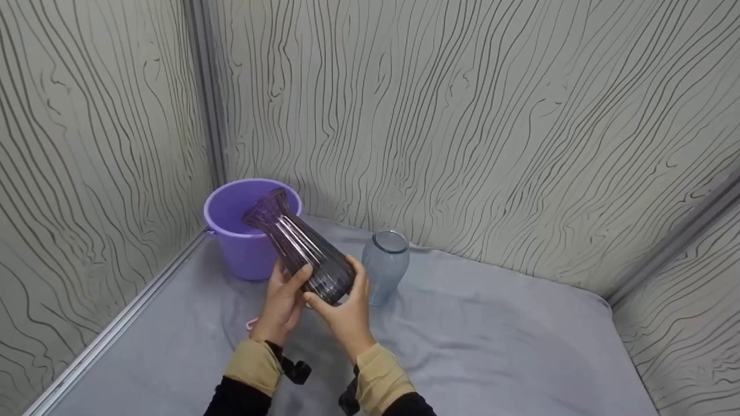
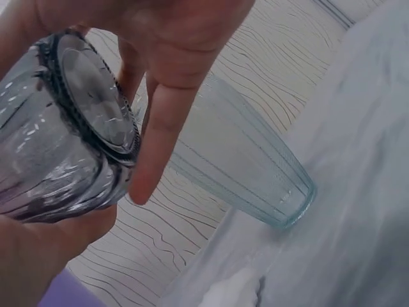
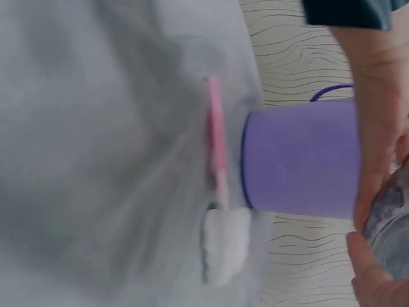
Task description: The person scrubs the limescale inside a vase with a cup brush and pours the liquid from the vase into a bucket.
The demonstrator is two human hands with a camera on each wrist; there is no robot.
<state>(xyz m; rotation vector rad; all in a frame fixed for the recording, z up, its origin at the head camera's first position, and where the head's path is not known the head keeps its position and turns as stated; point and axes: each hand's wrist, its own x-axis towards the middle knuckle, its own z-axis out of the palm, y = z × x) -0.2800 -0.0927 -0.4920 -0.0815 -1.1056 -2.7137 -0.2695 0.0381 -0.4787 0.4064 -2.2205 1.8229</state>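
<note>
Both hands hold a ribbed glass vase [image 1: 312, 248], purple at its flared mouth and dark grey toward its base. It is tilted, mouth up and to the left, in front of the purple bucket's [image 1: 245, 257] rim in the head view. My left hand [image 1: 280, 306] grips the lower body from the left, thumb across the glass. On the other side, my right hand [image 1: 351, 318] holds the vase near its base with curled fingers and thumb. The round base [image 2: 96, 89] shows in the left wrist view. Close behind the right hand, a pale blue glass vase [image 1: 383, 274] stands upright.
A pink-handled scrubber [image 3: 217, 134] with a soft white head lies on the grey cloth [image 1: 491, 341] beside the bucket. Patterned walls [image 1: 433, 115] rise behind and to the left of the cloth-covered surface. A metal edge strip [image 1: 115, 335] runs along the left side.
</note>
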